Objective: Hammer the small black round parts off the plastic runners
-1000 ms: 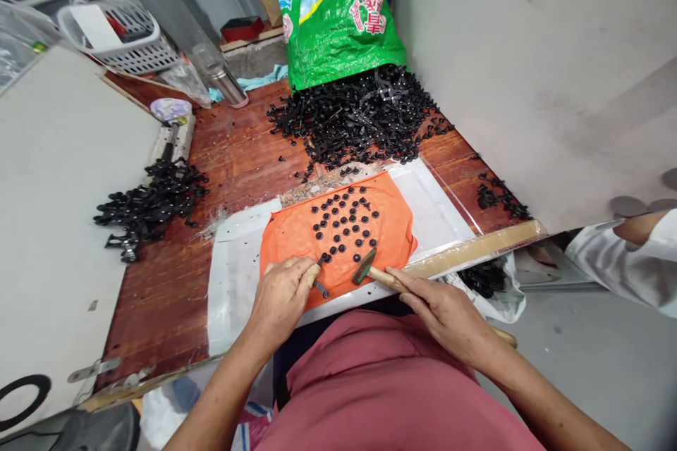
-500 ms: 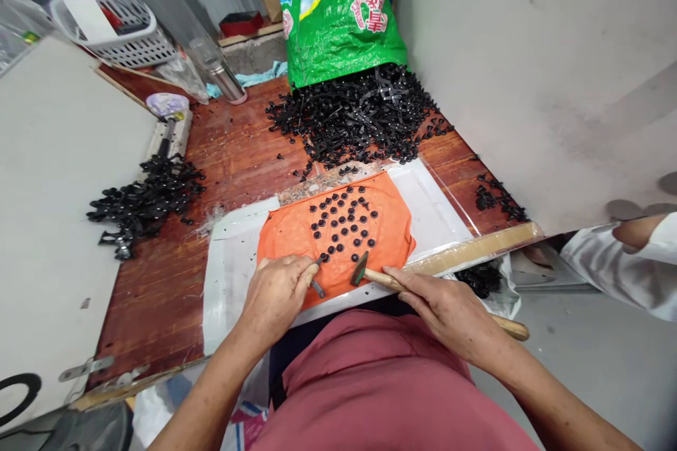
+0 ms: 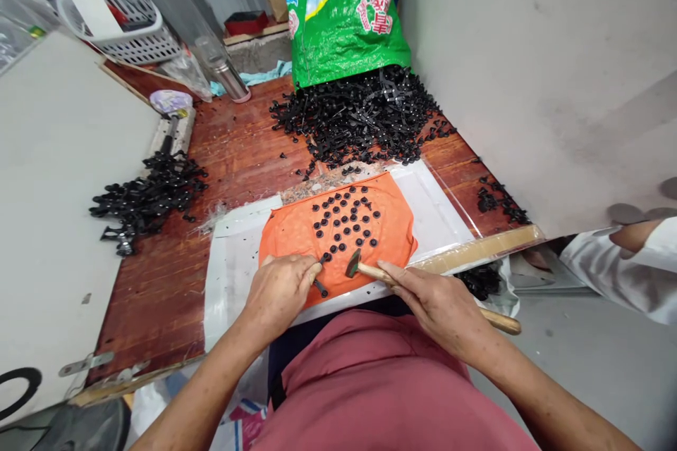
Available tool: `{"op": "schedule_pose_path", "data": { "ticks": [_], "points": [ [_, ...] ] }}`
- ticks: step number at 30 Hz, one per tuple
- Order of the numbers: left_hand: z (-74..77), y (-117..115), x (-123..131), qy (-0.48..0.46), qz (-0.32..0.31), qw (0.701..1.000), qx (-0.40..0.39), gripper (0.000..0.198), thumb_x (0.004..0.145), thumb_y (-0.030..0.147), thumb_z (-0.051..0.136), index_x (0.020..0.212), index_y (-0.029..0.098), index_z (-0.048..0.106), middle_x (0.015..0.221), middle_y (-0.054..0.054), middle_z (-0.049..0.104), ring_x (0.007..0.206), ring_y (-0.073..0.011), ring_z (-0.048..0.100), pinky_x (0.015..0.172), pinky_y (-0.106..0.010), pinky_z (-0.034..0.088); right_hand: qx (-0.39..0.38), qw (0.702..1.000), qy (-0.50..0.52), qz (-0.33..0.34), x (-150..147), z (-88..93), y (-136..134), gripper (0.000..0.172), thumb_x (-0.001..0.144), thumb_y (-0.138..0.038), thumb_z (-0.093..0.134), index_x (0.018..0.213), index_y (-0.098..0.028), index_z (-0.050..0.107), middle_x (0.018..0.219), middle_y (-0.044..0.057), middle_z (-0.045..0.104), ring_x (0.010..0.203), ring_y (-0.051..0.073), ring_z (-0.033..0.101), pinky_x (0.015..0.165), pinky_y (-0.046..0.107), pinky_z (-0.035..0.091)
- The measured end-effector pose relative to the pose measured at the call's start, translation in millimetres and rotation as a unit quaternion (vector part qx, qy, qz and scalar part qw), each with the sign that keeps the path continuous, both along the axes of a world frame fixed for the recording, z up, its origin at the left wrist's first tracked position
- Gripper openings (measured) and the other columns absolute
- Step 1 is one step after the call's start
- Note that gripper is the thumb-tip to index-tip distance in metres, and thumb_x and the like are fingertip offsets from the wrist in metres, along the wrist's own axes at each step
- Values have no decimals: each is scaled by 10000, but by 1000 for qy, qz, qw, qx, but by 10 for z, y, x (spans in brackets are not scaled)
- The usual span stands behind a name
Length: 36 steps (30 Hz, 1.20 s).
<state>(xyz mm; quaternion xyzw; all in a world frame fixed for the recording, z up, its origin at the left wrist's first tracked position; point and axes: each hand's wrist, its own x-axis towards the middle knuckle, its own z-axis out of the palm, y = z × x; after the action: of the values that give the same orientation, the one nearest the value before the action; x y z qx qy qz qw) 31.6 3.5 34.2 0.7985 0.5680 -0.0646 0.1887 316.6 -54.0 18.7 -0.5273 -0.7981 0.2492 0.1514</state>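
Note:
My left hand [image 3: 285, 289] pinches a small dark strip-like part [image 3: 320, 287] at the near left of the orange cloth [image 3: 388, 208]. One end of that part sticks out below my fingers, and its other end lies by a round black piece. Several small round black pieces [image 3: 347, 230] are spread over the cloth. In my right hand [image 3: 434, 303] is the wooden handle of a hammer [image 3: 353, 264]. The hammer's dark head hangs over the front of the cloth, just right of the strip; whether it touches the cloth I cannot tell.
Black parts spill from a green bag [image 3: 352, 49] in a large heap [image 3: 360, 120] at the back. Another pile [image 3: 151, 194] lies left on the wooden table [image 3: 238, 130]. A metal flask [image 3: 233, 77] and basket [image 3: 148, 42] stand behind. A person's sleeve [image 3: 624, 268] shows at right.
The hammer and my right hand have shifted slightly left, toward the strip. My left hand keeps its hold, and the whole view has moved a little.

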Motion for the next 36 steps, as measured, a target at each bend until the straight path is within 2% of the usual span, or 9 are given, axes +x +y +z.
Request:
{"op": "schedule_pose_path", "data": {
  "ticks": [7,13,16,20,24,28,30,32,36],
  "points": [
    [26,-41,55,33,0,999,18,392,1035,328,379,842,215,700,908,-55,766,911,-254,703,791,-367,401,54,998,-18,-12,-40,39,90,491,1060,-256,430,1547,-319,414,971,28,749,799,190,704,707,282,521],
    [15,-38,52,29,-3,999,32,386,1037,326,383,856,218,706,904,-57,770,885,-229,699,774,-350,403,103,994,-30,5,-260,84,199,491,1043,-187,400,1529,-253,430,980,49,723,798,170,682,682,256,474],
    [-5,-35,33,21,0,999,33,392,1039,332,386,833,222,700,890,-50,767,869,-223,694,767,-342,403,105,988,-108,18,-301,68,191,501,1017,-157,414,1504,-258,475,860,22,692,674,163,648,576,261,415],
    [-31,-44,25,7,9,999,30,400,1041,336,380,822,223,695,885,-50,764,866,-224,691,759,-337,407,116,986,-120,14,-317,56,168,537,1023,-168,404,1550,-274,418,880,33,696,713,162,659,602,252,427],
    [-54,-58,26,-15,17,1000,21,418,1038,352,366,801,228,687,893,-51,766,885,-219,695,788,-329,430,67,983,-168,30,-360,77,186,545,995,-155,441,1525,-280,464,867,39,723,668,171,677,570,240,450],
    [-58,-73,-44,-65,81,995,-3,329,1025,369,356,989,238,655,886,-37,740,846,-207,688,752,-303,458,47,999,-14,-3,-281,109,231,525,1048,-222,405,1567,-302,392,1165,58,757,961,196,734,815,283,568],
    [-32,-71,-118,-122,142,982,1,319,1008,365,370,1222,224,560,819,-11,693,737,-192,652,691,-290,457,43,995,76,-39,-185,97,244,521,1071,-254,385,1587,-318,347,1382,51,667,1171,201,682,973,331,548],
    [17,-56,-201,-192,174,966,6,423,991,354,382,1386,214,440,808,10,654,659,-167,594,660,-276,458,37,991,113,-67,-81,55,243,507,1077,-277,390,1579,-342,361,1477,30,589,1263,209,633,1028,352,531],
    [87,4,-298,-277,176,944,-25,427,981,427,400,1321,227,565,868,-8,657,636,-135,558,620,-252,463,21,988,124,-91,86,-78,197,489,1074,-294,399,1558,-361,407,1490,4,569,1316,218,589,1072,369,515]
  ]
}}
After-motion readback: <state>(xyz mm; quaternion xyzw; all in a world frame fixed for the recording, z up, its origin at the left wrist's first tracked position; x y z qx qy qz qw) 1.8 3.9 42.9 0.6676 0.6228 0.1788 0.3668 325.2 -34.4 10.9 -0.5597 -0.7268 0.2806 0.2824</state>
